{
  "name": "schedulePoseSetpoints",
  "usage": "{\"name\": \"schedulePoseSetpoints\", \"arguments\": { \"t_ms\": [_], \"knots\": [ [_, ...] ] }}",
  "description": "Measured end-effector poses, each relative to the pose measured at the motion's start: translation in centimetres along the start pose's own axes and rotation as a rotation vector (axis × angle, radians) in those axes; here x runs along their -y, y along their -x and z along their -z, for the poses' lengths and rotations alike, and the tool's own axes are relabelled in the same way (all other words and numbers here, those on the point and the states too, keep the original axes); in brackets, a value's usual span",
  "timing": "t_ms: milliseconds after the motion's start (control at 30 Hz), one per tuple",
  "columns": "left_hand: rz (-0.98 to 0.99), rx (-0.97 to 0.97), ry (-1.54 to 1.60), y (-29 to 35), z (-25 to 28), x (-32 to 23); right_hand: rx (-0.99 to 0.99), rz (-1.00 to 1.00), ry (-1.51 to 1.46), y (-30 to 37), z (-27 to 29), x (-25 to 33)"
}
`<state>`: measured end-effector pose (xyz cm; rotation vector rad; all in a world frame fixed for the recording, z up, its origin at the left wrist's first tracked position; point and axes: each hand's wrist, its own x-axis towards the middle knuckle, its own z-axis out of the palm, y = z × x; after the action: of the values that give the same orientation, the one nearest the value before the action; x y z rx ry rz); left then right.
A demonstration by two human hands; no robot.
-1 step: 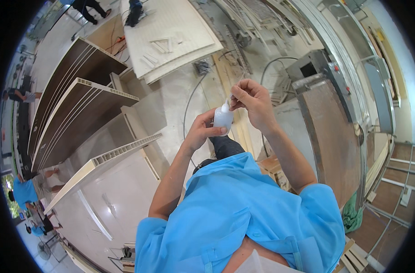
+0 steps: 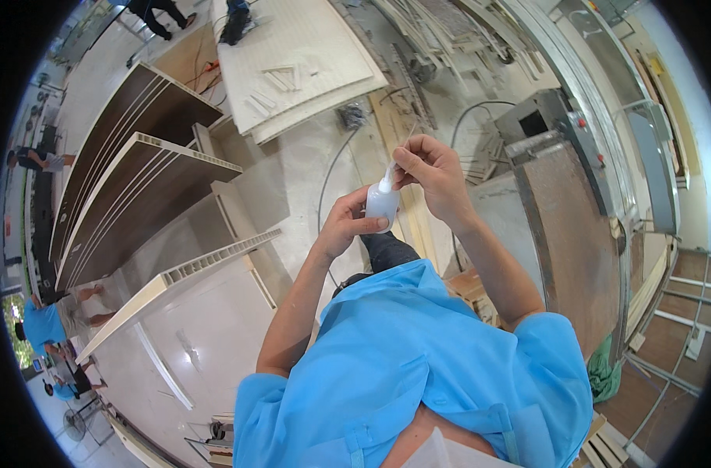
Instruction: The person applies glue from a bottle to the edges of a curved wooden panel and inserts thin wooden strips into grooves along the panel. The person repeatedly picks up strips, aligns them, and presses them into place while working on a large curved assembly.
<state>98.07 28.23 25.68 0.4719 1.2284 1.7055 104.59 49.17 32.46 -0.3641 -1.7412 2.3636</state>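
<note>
A: And there's the small white bottle (image 2: 381,209), held out over the floor (image 2: 293,178) just past the blue shirt (image 2: 418,343), nozzle (image 2: 385,186) pointing away from the chest!

B: The left hand (image 2: 342,226) has it: fingers closed round the body, thumb across the front near the base.

A: And by the nozzle, the right hand (image 2: 432,171), thumb and fingertips nipped together on a thin pale piece (image 2: 391,171). Whether piece and nozzle actually touch, there's no telling.

B: How would that bottle handle?

A: Light, by the look of it, probably soft-walled plastic. Squeeze hard and the sides would likely give; that smooth surface could slip, too.

B: So the lower body's the sound hold, pressure gentle. And the piece?

A: Seems flimsy, bendy; best pinched close to the nozzle end.
</note>
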Motion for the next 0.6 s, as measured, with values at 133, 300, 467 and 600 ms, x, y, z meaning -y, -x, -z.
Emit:
{"name": "schedulePoseSetpoints", "arguments": {
  "t_ms": [133, 300, 467, 600],
  "knots": [
    [-0.069, -0.085, -0.041, -1.9, 4.3, -2.1, 0.123, 0.021, 0.019, -7.0, -2.1, -0.8],
    [-0.053, -0.172, -0.048, -5.7, 9.6, -5.1, 0.146, -0.014, -0.012, -15.4, -4.3, -0.7],
    [-0.063, -0.24, -0.023, -8.7, 14.4, -6.8, 0.271, -0.038, 0.093, -22.5, -5.8, -1.0],
    [-0.085, -0.313, 0.022, -9.1, 17.7, -8.3, 0.314, -0.056, 0.124, -27.3, -8.8, -1.2]
  ]
}}
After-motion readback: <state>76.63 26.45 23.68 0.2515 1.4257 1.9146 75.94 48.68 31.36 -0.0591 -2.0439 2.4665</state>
